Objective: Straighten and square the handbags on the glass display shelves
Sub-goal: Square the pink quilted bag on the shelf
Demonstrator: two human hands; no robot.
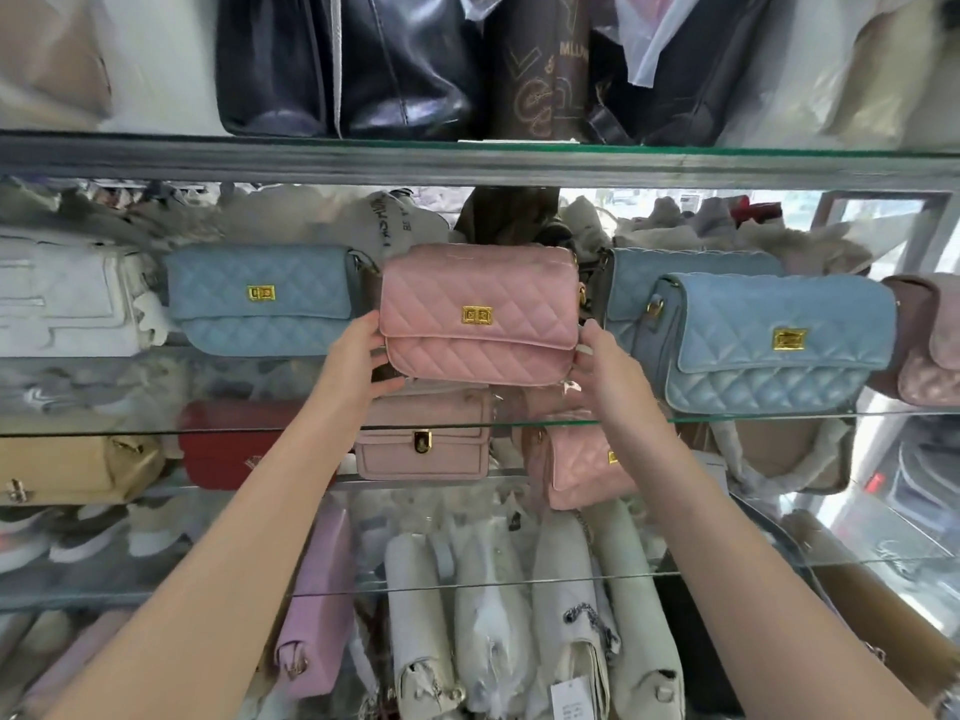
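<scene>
My left hand point(358, 356) has its fingers curled against the left end of the pink quilted handbag point(480, 314), and my right hand point(605, 363) pinches the bag's lower right corner, thumb on the front; both hands are closed on the bag. It faces me with the gold clasp point(476, 314) centred on the flap, slightly tilted, and sits at the middle of the glass shelf point(779, 419), back from the front edge. I cannot tell whether its base rests on the glass or is lifted.

On that shelf, a blue quilted bag point(260, 298) stands just left of it, and to the right a larger blue quilted bag point(774, 345) sits nearer the front edge, covering most of another blue bag point(691, 267) behind it. A mauve bag point(930, 340) is cut off at the right edge.

Seen through the glass, the shelf below holds a red bag point(228, 444), a pale pink box bag point(423, 444) and a small pink quilted bag point(582, 459), blurred by reflections. The shelf above holds dark leather bags point(343, 65), their tops cut off.
</scene>
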